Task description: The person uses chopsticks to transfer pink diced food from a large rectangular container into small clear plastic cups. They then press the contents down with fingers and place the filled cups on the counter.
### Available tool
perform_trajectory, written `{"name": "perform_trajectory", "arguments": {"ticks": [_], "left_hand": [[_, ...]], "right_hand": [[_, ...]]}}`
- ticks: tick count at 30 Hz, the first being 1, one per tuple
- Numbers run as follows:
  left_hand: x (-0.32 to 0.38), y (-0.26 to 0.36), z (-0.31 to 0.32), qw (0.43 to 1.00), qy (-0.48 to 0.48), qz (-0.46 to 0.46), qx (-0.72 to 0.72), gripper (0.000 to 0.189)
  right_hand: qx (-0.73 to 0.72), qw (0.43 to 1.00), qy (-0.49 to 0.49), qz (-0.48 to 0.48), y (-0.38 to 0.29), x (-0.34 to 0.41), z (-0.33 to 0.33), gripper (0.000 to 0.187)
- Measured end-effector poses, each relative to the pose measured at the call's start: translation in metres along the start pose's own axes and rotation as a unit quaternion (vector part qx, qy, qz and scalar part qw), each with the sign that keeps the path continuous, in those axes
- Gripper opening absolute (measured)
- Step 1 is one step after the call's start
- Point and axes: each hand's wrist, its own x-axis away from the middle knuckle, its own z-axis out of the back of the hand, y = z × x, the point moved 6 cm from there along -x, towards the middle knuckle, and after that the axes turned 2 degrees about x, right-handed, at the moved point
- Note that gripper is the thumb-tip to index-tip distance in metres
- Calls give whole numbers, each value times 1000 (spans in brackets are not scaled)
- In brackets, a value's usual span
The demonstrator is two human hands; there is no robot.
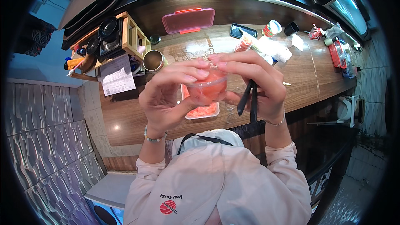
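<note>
A small clear plastic cup with pink-orange food inside is held between both hands, above the wooden counter. My left hand grips its left side, thumb low and fingers over the rim. My right hand holds the other side with fingertips at the top, and a pair of black utensils, perhaps tongs or chopsticks, hangs from that same hand. Under the cup lies a rectangular container of similar pink-orange food, partly hidden by the cup and hands. Clear rings, perhaps lids or cups, lie beside it on the counter.
At the left, a wooden rack holds black bowls, with a printed paper at its front and an open tin beside it. Behind stands a pink-rimmed lid. A black tray, a patterned cup and a red basket are farther right.
</note>
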Motion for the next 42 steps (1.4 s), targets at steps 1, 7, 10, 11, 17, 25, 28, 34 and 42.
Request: {"name": "perform_trajectory", "arguments": {"ticks": [1,7,10,11,17,25,28,34,42], "left_hand": [[2,-4,1,999,21,19,44,55],[1,-11,1,997,22,37,59,63],[-6,2,1,997,-12,5,-72,62],[-6,5,0,992,-30,-12,-126,61],[-1,9,-2,992,14,-4,-126,56],[-1,7,-5,995,-3,-7,-95,48],[-3,9,-6,995,-23,-24,-94,47],[-5,11,-6,993,-41,-21,-108,49],[-2,2,-12,994,68,14,-86,60]], "right_hand": [[3,1000,-3,-19,-1,-2,0,47],[9,999,1,33,6,1,-3,50],[43,998,-12,33,2,2,-1,48],[45,998,-17,27,0,2,1,47],[33,999,-13,4,-6,1,3,43],[20,999,-7,30,-6,3,3,41],[15,999,-10,39,-9,3,5,40],[-1,999,-3,43,-5,5,5,42],[-142,987,54,-49,27,17,2,44]]}}
